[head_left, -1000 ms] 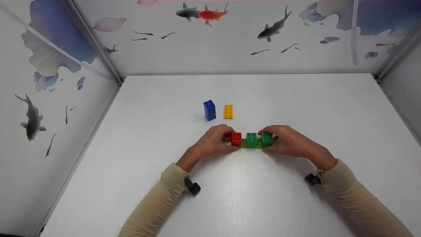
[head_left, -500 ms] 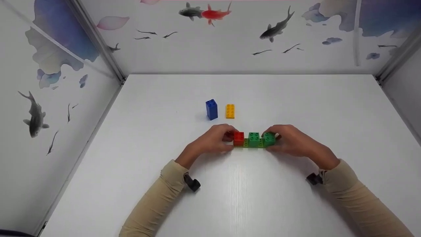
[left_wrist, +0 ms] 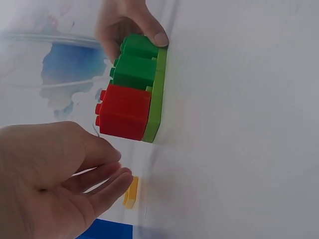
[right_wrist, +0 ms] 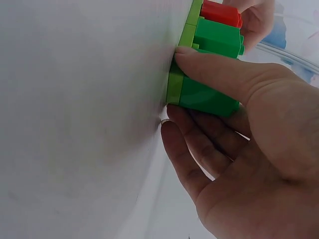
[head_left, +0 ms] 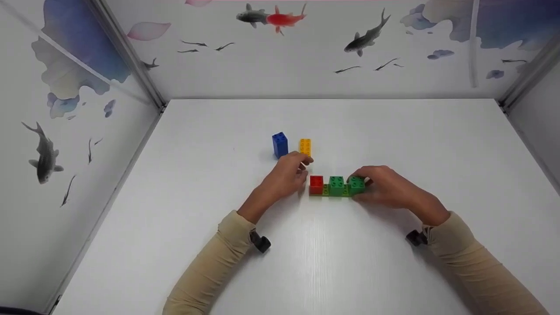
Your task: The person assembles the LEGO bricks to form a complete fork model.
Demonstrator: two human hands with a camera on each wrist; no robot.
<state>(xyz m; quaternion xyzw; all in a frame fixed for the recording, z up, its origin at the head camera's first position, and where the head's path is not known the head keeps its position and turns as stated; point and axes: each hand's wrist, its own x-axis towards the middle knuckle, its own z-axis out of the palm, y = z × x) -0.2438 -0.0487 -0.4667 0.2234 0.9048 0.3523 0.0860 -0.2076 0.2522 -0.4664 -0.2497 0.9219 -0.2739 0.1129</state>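
A row of toy building bricks lies on the table: a red brick (head_left: 316, 186), a middle green brick (head_left: 336, 187) and an end green brick (head_left: 357, 185), all on a thin light-green base (left_wrist: 156, 104). My right hand (head_left: 387, 188) holds the right end, thumb on the near side and fingers round the end green brick. My left hand (head_left: 285, 176) is off the row, beyond its left end, fingers loosely bent and holding nothing. Its fingertips are near a flat yellow brick (head_left: 305, 144), whose near end they partly cover in the head view. A tall blue brick (head_left: 280, 143) stands just left of it.
The white table (head_left: 393, 131) meets a back wall (head_left: 306, 78) and a left wall (head_left: 87, 127), both printed with fish and watercolour shapes. Small black cameras (head_left: 261, 243) sit at the sleeve cuffs.
My left hand has let go of the red end of the row and moved forward toward the yellow brick. My right hand keeps its hold. The head view has shifted slightly.
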